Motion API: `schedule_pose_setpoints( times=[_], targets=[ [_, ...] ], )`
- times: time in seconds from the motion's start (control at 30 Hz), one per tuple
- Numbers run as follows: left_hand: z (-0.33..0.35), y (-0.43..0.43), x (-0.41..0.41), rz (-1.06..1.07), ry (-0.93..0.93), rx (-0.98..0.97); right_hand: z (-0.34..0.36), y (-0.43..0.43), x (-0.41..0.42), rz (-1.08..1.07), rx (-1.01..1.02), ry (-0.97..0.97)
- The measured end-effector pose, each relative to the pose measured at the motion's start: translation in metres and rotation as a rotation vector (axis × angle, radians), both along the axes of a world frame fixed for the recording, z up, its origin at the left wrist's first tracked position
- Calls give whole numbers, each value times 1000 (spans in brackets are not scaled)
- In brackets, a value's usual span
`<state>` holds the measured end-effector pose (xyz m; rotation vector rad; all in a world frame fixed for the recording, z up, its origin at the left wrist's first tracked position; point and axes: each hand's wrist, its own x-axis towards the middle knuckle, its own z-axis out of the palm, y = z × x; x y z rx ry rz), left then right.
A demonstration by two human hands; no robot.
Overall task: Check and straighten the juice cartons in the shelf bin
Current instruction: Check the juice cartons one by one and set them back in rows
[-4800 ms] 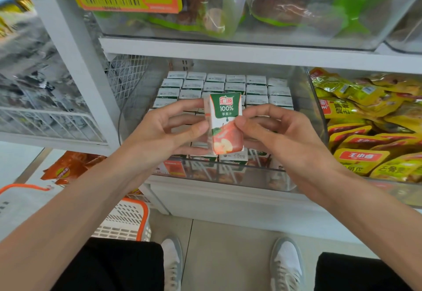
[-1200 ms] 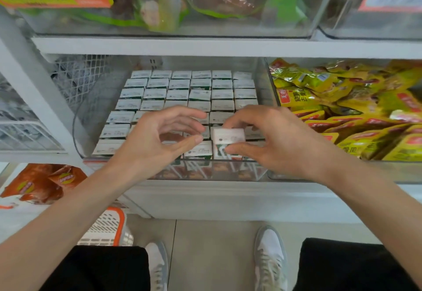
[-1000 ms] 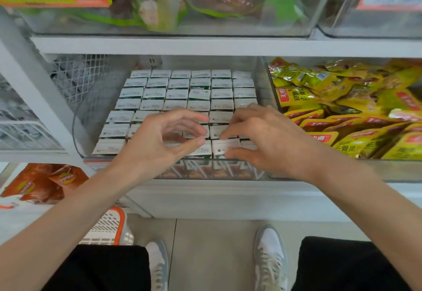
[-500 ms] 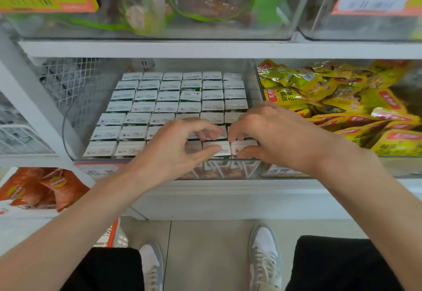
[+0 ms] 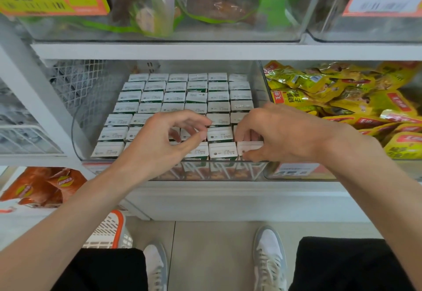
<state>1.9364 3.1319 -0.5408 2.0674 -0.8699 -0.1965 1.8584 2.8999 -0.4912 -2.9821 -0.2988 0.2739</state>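
Note:
Several small juice cartons [image 5: 196, 97] stand upright in tight rows inside a clear shelf bin [image 5: 260, 89], white tops facing me. My right hand [image 5: 283, 135] reaches over the bin's front right corner. Its curled fingers and thumb pinch the top of the front-right juice carton [image 5: 250, 146]. My left hand [image 5: 159, 146] hovers over the front middle rows with fingers loosely curled and thumb stretched toward the right; it holds nothing that I can see. Both hands hide some of the front cartons.
A bin of yellow snack packets [image 5: 342, 99] sits right of the carton bin. Clear bins with bagged goods [image 5: 205, 3] and price tags fill the shelf above. Orange snack bags [image 5: 43, 185] lie lower left, beside a white and orange basket [image 5: 109, 231] on the floor.
The carton I held up earlier is back in the front row. My right hand has shifted right onto the front-right carton. My left hand has lifted slightly off the tops.

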Motion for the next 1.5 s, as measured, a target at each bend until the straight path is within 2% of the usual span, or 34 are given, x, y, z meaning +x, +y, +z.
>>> schedule_pose_setpoints(
  times=[0.23,0.37,0.53,0.6,0.7,0.8,0.9,1.0,1.2,1.37,1.5],
  targets=[
    [4,0,-3,-31,28,-13,-2,-6,0,-71,284,-15],
    [3,-2,-8,-106,66,47,3,-9,-1,-76,468,-23],
    [1,-13,-12,-158,68,90,15,-13,2,-76,742,-289],
    [-1,-18,-14,-173,54,122,15,-10,1,-86,686,-200],
    [-4,-23,-16,-180,27,129,5,-5,-5,-45,450,-27],
    [-5,-25,-15,-170,21,148,2,-2,-6,-28,245,-13],
    [-5,-24,-14,-167,61,143,2,-1,-7,-37,202,3],
    [-4,-22,-13,-173,101,117,7,-3,-10,-59,338,-18],
    [1,-23,-19,-165,163,10,13,0,-11,-135,707,-244],
    [12,-8,-16,-81,328,-94,-2,28,-3,-202,967,-266],
    [21,20,-12,80,399,-165,-14,45,7,-291,1111,-206]
  ],
)
